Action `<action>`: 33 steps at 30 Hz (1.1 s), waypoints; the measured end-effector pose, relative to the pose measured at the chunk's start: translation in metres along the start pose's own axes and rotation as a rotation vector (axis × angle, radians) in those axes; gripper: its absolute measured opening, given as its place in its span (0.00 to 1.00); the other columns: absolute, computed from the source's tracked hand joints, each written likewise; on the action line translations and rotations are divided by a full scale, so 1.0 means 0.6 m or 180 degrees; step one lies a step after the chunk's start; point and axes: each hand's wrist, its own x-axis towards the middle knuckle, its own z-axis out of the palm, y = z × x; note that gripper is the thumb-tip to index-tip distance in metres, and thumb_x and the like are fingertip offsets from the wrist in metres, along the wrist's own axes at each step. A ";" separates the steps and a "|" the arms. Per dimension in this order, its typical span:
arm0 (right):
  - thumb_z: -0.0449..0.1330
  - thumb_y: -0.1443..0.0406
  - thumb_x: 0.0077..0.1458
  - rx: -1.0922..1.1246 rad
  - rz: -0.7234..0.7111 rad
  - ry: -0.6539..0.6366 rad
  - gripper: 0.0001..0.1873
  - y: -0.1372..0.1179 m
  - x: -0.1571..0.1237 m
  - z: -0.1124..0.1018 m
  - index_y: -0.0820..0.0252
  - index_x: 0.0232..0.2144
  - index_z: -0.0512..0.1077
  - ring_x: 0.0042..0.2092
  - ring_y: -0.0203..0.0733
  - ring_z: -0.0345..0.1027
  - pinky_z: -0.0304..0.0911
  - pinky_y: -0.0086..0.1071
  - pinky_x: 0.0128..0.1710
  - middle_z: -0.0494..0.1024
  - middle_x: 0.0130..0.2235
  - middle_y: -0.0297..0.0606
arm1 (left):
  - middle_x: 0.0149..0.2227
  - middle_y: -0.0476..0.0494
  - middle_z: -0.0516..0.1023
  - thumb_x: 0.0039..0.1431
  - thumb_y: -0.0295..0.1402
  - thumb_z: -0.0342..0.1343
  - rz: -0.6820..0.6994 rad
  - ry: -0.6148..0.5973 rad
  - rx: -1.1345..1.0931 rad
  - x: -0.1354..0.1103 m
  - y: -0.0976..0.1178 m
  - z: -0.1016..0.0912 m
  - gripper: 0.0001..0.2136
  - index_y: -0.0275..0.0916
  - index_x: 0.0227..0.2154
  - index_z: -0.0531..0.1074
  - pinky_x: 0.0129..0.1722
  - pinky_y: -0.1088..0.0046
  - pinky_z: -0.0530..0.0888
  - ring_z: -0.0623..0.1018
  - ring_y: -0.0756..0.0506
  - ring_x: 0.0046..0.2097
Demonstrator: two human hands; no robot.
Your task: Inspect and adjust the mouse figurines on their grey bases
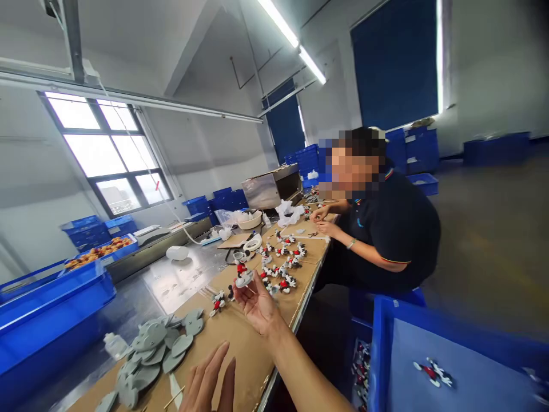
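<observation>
My right hand reaches out over the cardboard-covered table, palm up, with its fingertips pinching a small red, black and white figurine on a grey base. Down at the picture's lower edge, my left hand is open with straight fingers and holds nothing. A heap of grey flat bases lies to the left of my left hand. Several finished figurines stand in rows farther along the table. One figurine lies on its side just left of my right hand.
A co-worker in a dark shirt sits at the table's right side, hands busy near its far end. A blue bin at lower right holds a figurine. Blue crates stand at left. A small white bottle sits near the bases.
</observation>
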 end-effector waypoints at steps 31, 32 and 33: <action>0.78 0.58 0.36 -0.1704 -0.0032 -0.0278 0.27 0.217 -0.288 0.013 0.52 0.41 0.77 0.53 0.51 0.68 0.60 0.42 0.58 0.79 0.48 0.40 | 0.44 0.47 0.81 0.59 0.21 0.59 -0.0564 0.0150 0.0459 -0.076 0.016 -0.229 0.16 0.44 0.47 0.75 0.51 0.77 0.75 0.79 0.49 0.48; 0.77 0.59 0.37 -0.1783 -0.0148 -0.0453 0.25 0.213 -0.288 0.012 0.50 0.41 0.77 0.54 0.50 0.68 0.60 0.41 0.58 0.78 0.49 0.38 | 0.45 0.47 0.80 0.59 0.21 0.59 -0.0692 0.0114 0.0283 -0.081 0.016 -0.239 0.16 0.45 0.47 0.75 0.50 0.76 0.76 0.79 0.48 0.48; 0.77 0.61 0.39 -0.1853 -0.0276 -0.0682 0.23 0.207 -0.288 0.012 0.48 0.41 0.77 0.54 0.49 0.68 0.61 0.40 0.57 0.79 0.48 0.37 | 0.45 0.47 0.81 0.59 0.22 0.59 -0.0817 0.0063 0.0094 -0.085 0.017 -0.250 0.16 0.46 0.47 0.75 0.49 0.74 0.77 0.80 0.46 0.48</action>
